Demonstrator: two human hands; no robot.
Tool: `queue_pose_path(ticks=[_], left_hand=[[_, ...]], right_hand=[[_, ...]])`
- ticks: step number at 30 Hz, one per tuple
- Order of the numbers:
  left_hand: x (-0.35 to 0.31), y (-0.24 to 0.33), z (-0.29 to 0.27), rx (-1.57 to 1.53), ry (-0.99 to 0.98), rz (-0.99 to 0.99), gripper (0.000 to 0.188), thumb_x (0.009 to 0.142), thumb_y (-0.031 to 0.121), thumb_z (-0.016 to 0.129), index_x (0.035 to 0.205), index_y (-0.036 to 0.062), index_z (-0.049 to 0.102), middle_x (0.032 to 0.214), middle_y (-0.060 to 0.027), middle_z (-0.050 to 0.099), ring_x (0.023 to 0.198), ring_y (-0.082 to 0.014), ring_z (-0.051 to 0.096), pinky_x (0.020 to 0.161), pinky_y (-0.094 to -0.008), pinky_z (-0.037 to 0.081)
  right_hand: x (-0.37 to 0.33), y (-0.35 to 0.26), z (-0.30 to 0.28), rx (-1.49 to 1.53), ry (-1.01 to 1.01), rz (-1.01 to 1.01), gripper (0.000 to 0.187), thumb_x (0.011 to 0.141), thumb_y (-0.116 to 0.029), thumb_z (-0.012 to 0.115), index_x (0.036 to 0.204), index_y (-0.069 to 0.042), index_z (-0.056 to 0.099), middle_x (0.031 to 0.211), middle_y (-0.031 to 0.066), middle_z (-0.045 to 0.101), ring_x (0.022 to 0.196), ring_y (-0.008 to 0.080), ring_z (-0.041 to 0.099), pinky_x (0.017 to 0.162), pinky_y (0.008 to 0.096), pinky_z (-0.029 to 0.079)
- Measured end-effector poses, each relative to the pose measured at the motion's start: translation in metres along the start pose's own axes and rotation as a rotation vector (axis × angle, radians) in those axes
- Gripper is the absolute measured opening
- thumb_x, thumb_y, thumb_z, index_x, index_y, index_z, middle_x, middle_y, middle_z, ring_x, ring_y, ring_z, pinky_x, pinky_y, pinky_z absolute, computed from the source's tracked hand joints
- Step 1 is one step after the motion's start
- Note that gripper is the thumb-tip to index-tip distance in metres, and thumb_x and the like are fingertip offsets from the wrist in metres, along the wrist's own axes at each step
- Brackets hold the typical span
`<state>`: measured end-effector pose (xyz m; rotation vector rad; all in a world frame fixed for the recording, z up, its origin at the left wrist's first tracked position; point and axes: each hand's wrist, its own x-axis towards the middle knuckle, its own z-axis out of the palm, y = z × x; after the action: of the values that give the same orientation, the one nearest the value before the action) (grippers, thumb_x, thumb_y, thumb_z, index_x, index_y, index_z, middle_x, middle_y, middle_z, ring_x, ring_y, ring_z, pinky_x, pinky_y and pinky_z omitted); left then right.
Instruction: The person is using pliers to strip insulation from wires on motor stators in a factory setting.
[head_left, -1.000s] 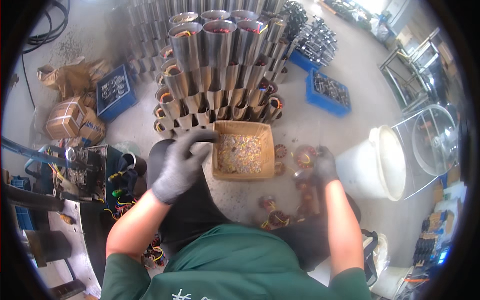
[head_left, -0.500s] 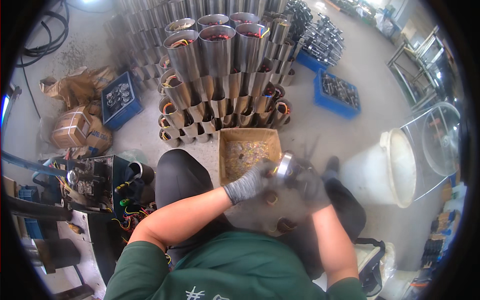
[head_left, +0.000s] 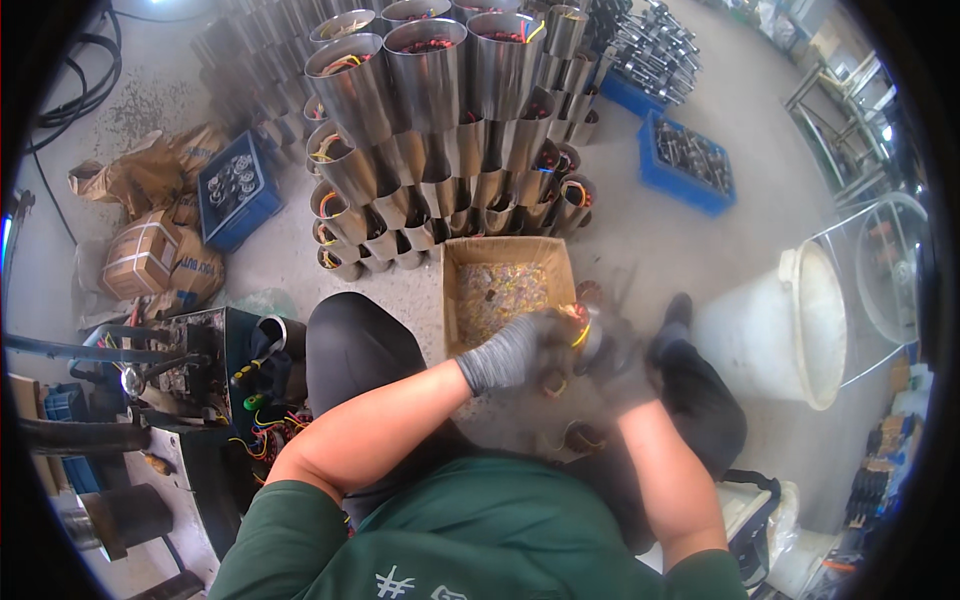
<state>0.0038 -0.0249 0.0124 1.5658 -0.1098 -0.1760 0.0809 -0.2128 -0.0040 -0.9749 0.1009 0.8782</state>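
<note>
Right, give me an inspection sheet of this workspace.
Surface: grey floor, specked in places.
Job's things: a coil with yellow wire between the hands; a box of small mixed bits before them; stacked steel tubes behind it, some with coloured wires inside.
Clutter: brown bags at left; blue crates of metal parts on both sides.
Grippers: left hand and right hand, gloved, at the coil; exact grip blurred.
Cables: black loops at upper left.
Surroundings: white bucket at right; machine at left.
</note>
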Motion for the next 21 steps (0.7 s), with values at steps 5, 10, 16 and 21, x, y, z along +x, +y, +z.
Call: queue_pose_path(ticks=[5, 10, 16, 21], left_hand=[[0.002, 0.005, -0.012, -0.096, -0.059, -0.146, 0.020, 0.087, 0.013, 0.070, 0.101, -0.0003, 0.065, 0.094, -0.0087, 0.063, 0.088, -0.0201, 0.063, 0.080, -0.0338, 0.052], [0.005, -0.002, -0.039, -0.664, 0.177, -0.019, 0.030, 0.094, 0.033, 0.060, 0.087, 0.0032, 0.061, 0.085, -0.0082, 0.061, 0.071, -0.0157, 0.058, 0.066, -0.0283, 0.049], [0.014, -0.008, -0.068, -1.241, 0.292, -0.078, 0.033, 0.091, 0.037, 0.062, 0.090, 0.0043, 0.061, 0.084, -0.0104, 0.060, 0.066, -0.0165, 0.055, 0.061, -0.0280, 0.047], [0.013, -0.017, -0.069, -0.728, 0.626, -0.255, 0.027, 0.088, 0.020, 0.062, 0.111, 0.0057, 0.062, 0.096, -0.0070, 0.065, 0.071, -0.0165, 0.060, 0.065, -0.0284, 0.052]], right_hand=[[0.003, 0.005, 0.001, -0.082, -0.044, -0.148, 0.049, 0.084, -0.031, 0.064, 0.118, 0.004, 0.058, 0.112, 0.0138, 0.065, 0.101, 0.0269, 0.065, 0.090, 0.0398, 0.052], [-0.002, -0.006, 0.006, 0.157, 0.105, -0.158, 0.047, 0.081, -0.028, 0.066, 0.115, 0.004, 0.059, 0.111, 0.0134, 0.065, 0.100, 0.0257, 0.065, 0.094, 0.0391, 0.051], [-0.002, -0.007, 0.006, -0.023, 0.025, -0.098, 0.050, 0.078, -0.032, 0.073, 0.114, 0.000, 0.059, 0.109, 0.0109, 0.065, 0.098, 0.0240, 0.066, 0.090, 0.0367, 0.054], [0.000, -0.005, -0.001, -0.009, 0.058, -0.136, 0.048, 0.078, -0.039, 0.070, 0.111, -0.007, 0.058, 0.104, 0.0082, 0.065, 0.087, 0.0240, 0.066, 0.066, 0.0397, 0.056]])
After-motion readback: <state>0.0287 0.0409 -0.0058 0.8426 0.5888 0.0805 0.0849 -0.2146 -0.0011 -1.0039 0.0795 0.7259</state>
